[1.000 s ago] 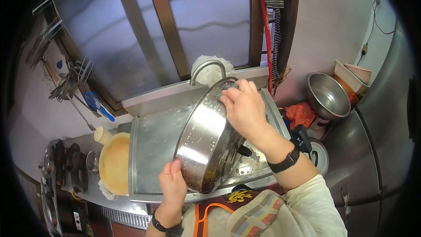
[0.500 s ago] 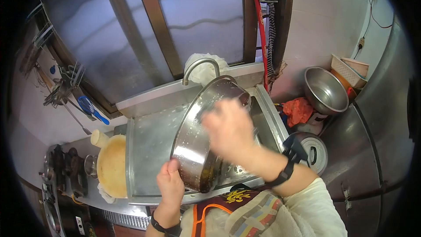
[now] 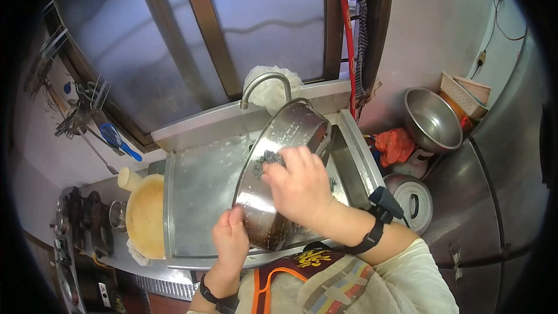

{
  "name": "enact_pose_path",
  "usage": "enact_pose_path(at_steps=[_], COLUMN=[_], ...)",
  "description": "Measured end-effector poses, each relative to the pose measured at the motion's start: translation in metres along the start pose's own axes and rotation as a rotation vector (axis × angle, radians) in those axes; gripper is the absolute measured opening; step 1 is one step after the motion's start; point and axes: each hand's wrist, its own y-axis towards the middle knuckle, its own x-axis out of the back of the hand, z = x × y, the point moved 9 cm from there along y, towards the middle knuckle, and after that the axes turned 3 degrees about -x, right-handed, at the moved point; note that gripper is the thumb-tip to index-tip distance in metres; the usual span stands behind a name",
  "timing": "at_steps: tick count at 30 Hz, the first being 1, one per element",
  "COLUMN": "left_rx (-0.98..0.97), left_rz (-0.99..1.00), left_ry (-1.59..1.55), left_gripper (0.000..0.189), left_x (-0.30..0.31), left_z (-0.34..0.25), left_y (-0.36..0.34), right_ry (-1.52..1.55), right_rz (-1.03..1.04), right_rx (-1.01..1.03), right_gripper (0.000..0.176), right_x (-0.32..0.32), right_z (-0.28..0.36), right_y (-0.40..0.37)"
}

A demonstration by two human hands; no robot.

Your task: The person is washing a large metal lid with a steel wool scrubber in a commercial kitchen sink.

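A large stainless steel pot (image 3: 254,196) is tilted on its side over the sink (image 3: 356,154), with drops and suds on its wall. My left hand (image 3: 231,237) grips its near left edge, thumb on the outside; the other fingers are partly hidden. Pressed to the pot's wall is a grey steel wool scourer (image 3: 265,164), held in the closed fingers of my right hand (image 3: 302,189). Behind the pot rises a curved faucet (image 3: 263,78), and I cannot make out any water running from it.
To the left lies a steel drainboard (image 3: 200,203), then a round wooden cutting board (image 3: 145,215) and a stove (image 3: 96,221). On the right stand a steel basin (image 3: 431,121), a lidded pot (image 3: 414,200) and a refrigerator (image 3: 482,197). A blue whisk (image 3: 119,141) hangs on the left wall.
My right hand, blurred before, is now sharper and a little lower, showing the scourer. The pot has shifted slightly to the right, with my left hand still at its edge.
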Motion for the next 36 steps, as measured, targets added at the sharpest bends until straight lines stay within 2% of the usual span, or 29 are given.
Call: enact_pose_path(at_steps=[2,4,6,8,10,12,14,15,18,20,22,24,26,27,28,30,31,34,36], left_rx=[0.000,-0.008,-0.005,0.023,0.052,0.050,0.015,0.010,-0.016,-0.031,-0.002,0.022,0.015,0.012,0.014,0.019,0.018,0.016,0.020], left_rz=[0.003,0.006,0.007,0.006,0.019,0.023,0.009,-0.004,-0.041,-0.068,-0.086,-0.084,-0.109,-0.121,-0.120,-0.122,-0.126,-0.137,-0.131], left_ry=[-0.011,0.013,-0.007,-0.072,-0.075,-0.031,0.036,0.012,-0.023,-0.013,-0.122,-0.177,-0.177,-0.176,-0.160,-0.133,-0.136,-0.171,-0.220], left_gripper=[0.039,0.039,0.039,0.039,0.039,0.039,0.038,0.037,0.036,0.037,0.040,0.041,0.042,0.042,0.042,0.042,0.042,0.042,0.042], left_x=[-0.001,0.000,-0.001,-0.003,-0.004,-0.002,0.002,0.003,0.012,0.017,0.017,0.018,0.023,0.026,0.028,0.028,0.030,0.029,0.025], left_z=[0.000,0.001,0.001,0.001,0.006,0.010,0.011,0.012,0.015,0.019,0.024,0.026,0.028,0.029,0.030,0.030,0.031,0.029,0.017], left_y=[-0.001,-0.002,-0.001,-0.001,-0.001,0.001,0.000,-0.001,-0.003,-0.003,0.001,0.003,0.004,0.003,0.002,-0.001,-0.002,0.000,0.002], right_ry=[0.013,-0.096,-0.132,-0.169,-0.055,0.085,0.083,0.032,0.074,0.075,0.261,0.354,0.358,0.337,0.398,0.428,0.413,0.423,0.452], right_rz=[0.045,-0.015,-0.065,-0.037,0.022,0.041,-0.014,-0.113,-0.117,-0.284,-0.391,-0.276,-0.302,-0.362,-0.411,-0.402,-0.359,-0.294,-0.217], right_rx=[-0.089,-0.263,-0.237,-0.087,0.071,0.051,-0.034,-0.103,-0.508,-0.428,-0.290,-0.042,0.005,-0.086,-0.326,-0.468,-0.470,-0.139,-0.017], right_gripper=[0.007,0.007,0.006,0.007,0.012,0.009,0.008,0.004,0.017,0.015,0.014,0.021,0.023,0.021,0.019,0.020,0.022,0.023,0.034], right_x=[0.002,0.005,0.006,0.005,-0.001,-0.003,0.005,0.006,-0.004,0.002,0.002,-0.001,-0.004,-0.008,-0.017,-0.025,-0.025,-0.007,-0.002], right_z=[-0.026,-0.070,-0.081,-0.039,0.007,0.010,-0.016,-0.042,-0.131,-0.119,-0.071,-0.015,-0.017,-0.038,-0.072,-0.106,-0.099,-0.027,0.004], right_y=[0.012,0.027,0.032,0.019,-0.002,-0.007,0.007,0.015,0.022,0.008,-0.017,-0.036,-0.039,-0.035,-0.031,-0.018,-0.020,-0.030,-0.033])
